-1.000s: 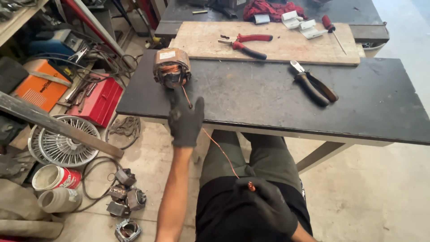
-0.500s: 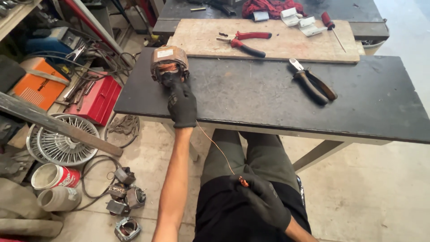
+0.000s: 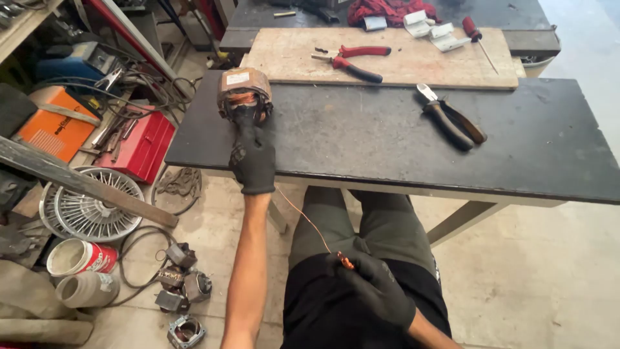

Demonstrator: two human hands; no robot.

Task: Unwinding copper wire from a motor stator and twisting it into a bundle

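- My gloved left hand (image 3: 252,161) is reaching out, fingers pressed on the motor stator (image 3: 243,94) at the worktop's (image 3: 361,139) near-left corner.
- My right hand (image 3: 378,287) is down at my lap, pinched shut on the copper wire (image 3: 310,223).
- The stator looks heavy and rigid, so grab its iron body; the wire's thin and probably snaps easily.
- Since a second ago my left hand has slid forward onto the stator, and the right has dropped lower.
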